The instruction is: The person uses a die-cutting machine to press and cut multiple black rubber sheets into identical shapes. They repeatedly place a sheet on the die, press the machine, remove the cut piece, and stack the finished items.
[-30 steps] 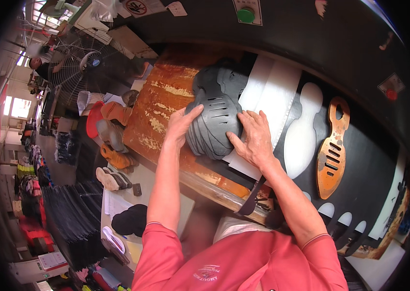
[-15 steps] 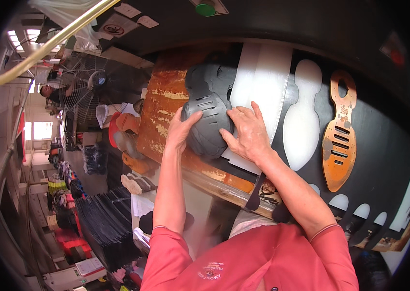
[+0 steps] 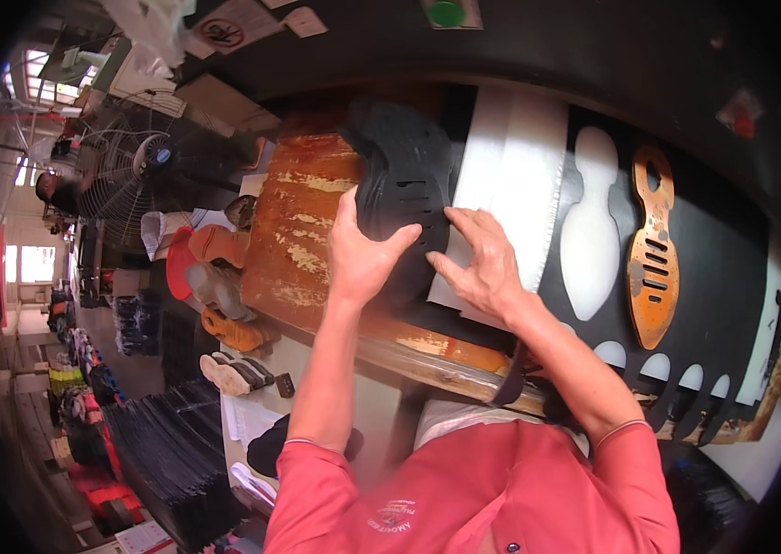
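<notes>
A stack of dark grey-black sole-shaped sheets with slots point(image 3: 397, 189) lies in front of me at the table's left part. My left hand point(image 3: 363, 251) grips its left side, the thumb laid over the top beside the slots and the other fingers down along the edge. Against the right edge, my right hand point(image 3: 486, 268) presses with bent fingers and thumb. The stack's near end is dark and blurred between my hands. To the right lie a white sole-shaped template point(image 3: 591, 231) and an orange-brown slotted template with a hole at its top point(image 3: 654, 254).
White sheets point(image 3: 515, 157) lie right of the stack on the black table surface. A worn brown board point(image 3: 294, 222) is at left. Several rounded white pieces point(image 3: 654, 367) line the near edge. A fan point(image 3: 146, 162), shoe lasts point(image 3: 215, 286) and piled black sheets point(image 3: 164, 452) stand further left.
The stack has straightened from a bent, bulging shape and lies flatter. My left hand has shifted right and down a little, and my right hand slightly right. The view has shifted.
</notes>
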Tool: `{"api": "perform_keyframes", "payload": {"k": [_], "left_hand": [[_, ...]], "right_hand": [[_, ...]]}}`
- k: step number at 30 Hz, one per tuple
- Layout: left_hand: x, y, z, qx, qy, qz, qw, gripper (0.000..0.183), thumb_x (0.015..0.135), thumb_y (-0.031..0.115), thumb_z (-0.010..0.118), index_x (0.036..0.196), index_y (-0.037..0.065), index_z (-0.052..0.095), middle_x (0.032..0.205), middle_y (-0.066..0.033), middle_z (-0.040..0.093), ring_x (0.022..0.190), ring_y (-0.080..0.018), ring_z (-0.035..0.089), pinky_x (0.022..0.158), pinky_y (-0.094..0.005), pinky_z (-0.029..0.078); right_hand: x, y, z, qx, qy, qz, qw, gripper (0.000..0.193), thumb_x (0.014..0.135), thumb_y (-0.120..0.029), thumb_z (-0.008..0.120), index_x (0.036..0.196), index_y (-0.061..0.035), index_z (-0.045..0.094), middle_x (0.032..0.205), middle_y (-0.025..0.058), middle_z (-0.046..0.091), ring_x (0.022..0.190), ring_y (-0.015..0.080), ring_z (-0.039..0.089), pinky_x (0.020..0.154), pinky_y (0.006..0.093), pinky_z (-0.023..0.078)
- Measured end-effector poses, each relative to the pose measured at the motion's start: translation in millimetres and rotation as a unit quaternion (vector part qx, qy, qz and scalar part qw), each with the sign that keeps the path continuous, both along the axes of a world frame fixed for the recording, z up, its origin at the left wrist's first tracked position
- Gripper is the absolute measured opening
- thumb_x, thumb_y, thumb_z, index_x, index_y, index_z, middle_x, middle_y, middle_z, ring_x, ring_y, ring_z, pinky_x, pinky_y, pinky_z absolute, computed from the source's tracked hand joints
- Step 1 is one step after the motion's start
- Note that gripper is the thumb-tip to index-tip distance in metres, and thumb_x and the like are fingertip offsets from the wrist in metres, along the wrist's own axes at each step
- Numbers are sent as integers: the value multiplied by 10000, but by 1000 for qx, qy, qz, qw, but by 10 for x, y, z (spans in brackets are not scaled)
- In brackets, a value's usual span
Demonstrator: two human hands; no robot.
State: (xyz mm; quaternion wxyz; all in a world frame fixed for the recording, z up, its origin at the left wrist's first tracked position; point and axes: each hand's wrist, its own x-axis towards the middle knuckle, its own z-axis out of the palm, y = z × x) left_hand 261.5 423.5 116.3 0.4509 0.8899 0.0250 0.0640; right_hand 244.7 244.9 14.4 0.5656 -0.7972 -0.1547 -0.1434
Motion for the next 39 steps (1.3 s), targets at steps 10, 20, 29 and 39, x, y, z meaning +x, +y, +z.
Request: {"api": "perform_keyframes", "payload": {"k": [10, 20, 29, 39], "left_hand": [[-325, 964, 427, 290, 28, -74, 954, 945, 779, 183, 895, 1590, 65, 423, 1421, -260, 633, 1313, -432, 607, 1154, -491, 452], [-309, 1233, -95, 308, -83, -136, 938, 923, 757, 211, 900, 1551, 67, 451, 1248, -187, 675, 1151, -376, 647, 997, -488, 464], [-234, 1368, -64, 298, -79, -130, 942, 980, 725, 256, 940, 1557, 91, 448, 1369, -185, 640, 1258, -381, 609, 1059, -492, 450], [-223, 1406, -82, 269, -77, -139, 950, 936, 718, 196, 924, 1530, 85, 473, 1349, -170, 646, 1247, -380, 617, 1046, -485, 456]], "right_hand": [[-148, 457, 249, 5, -109, 8, 994, 692, 822, -105, 882, 1433, 31, 586, 1348, 235, 665, 1206, 389, 651, 1029, 447, 542], [497, 345, 409, -169, -204, 36, 964, 939, 718, -96, 913, 1568, -88, 514, 1669, 219, 391, 1527, 441, 391, 1236, 537, 377], [992, 539, 1136, -317, -313, 172, 879, 193, 775, -88, 812, 948, -84, 727, 977, 63, 616, 998, 279, 617, 983, 437, 503], [333, 215, 1231, -350, -92, 197, 911, 64, 846, -6, 741, 883, -39, 699, 829, 132, 577, 770, 336, 646, 703, 456, 542]]}}
